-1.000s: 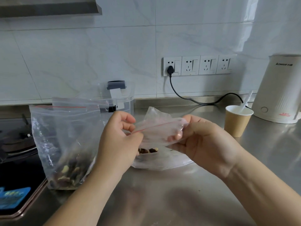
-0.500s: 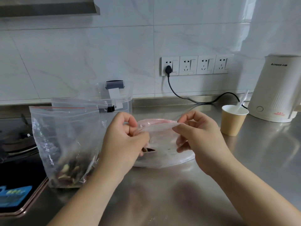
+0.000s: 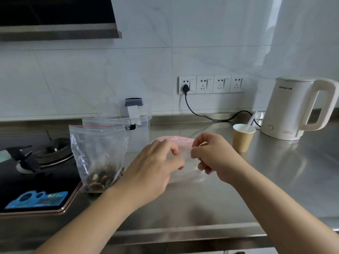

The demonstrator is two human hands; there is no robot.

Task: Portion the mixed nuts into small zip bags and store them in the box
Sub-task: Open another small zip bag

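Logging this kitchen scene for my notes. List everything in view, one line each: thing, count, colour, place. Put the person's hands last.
large zip bag of mixed nuts: 1, clear with red strip, standing beside the stove
small zip bag: 1, clear, held between both hands
storage box: 1, clear, open behind the bags
pink plate: 1, behind the hands
paper cup: 1, tan, with a white spoon, beside the kettle
kettle: 1, white, counter's right
wall sockets: 4, white, one with a black plug
gas stove: 1, black, left
counter: 1, steel
left hand: pinches the small bag's top
right hand: pinches the small bag's top
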